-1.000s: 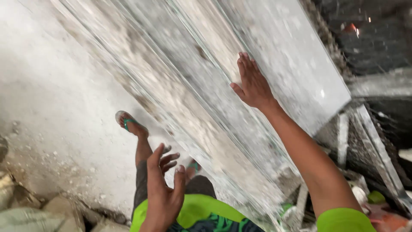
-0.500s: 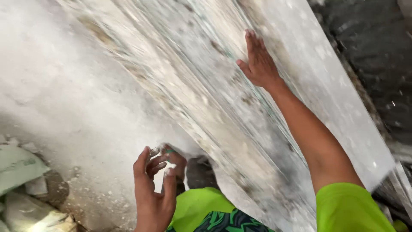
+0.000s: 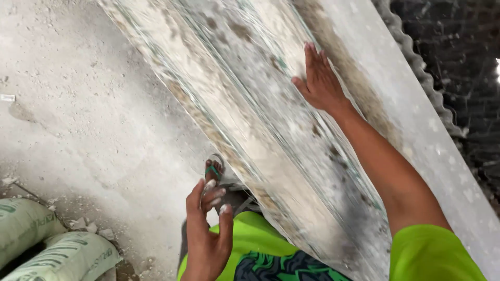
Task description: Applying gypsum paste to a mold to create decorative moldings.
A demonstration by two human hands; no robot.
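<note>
Hands first, since they're closest to the camera. Left hand point(image 3: 208, 229) hangs low in the frame, fingers loosely curled and apart, dusty white at the tips, gripping nothing at all. It sits just off the lower edge of the big sheet point(image 3: 271, 119), near it but not touching as far as I can see. Right behind those fingers there's a foot in a green-strapped sandal point(image 3: 213, 169) on the floor, tucked right at the sheet's bottom edge.

Right hand point(image 3: 319, 78) is up higher and further out, arm stretched, palm pressed flat on the face of the sheet with fingers straight and close together. So it's not a grip really, just an open hand leaning on the surface. The sheet itself is a long, grimy, streaky panel tilted diagonally, running from above that palm down past the left hand to the bottom of the frame. It looks like a stack of several thin layers along the edge, though it's blurry, so hard to say for sure.

Down beside the left hand, off to its outer side, two pale green sacks point(image 3: 41, 244) lie on the dusty concrete floor point(image 3: 78, 104). Beyond the right hand, past the far edge of the sheet, there's a corrugated panel edge point(image 3: 416, 67) and a dark brick wall point(image 3: 463, 62).
</note>
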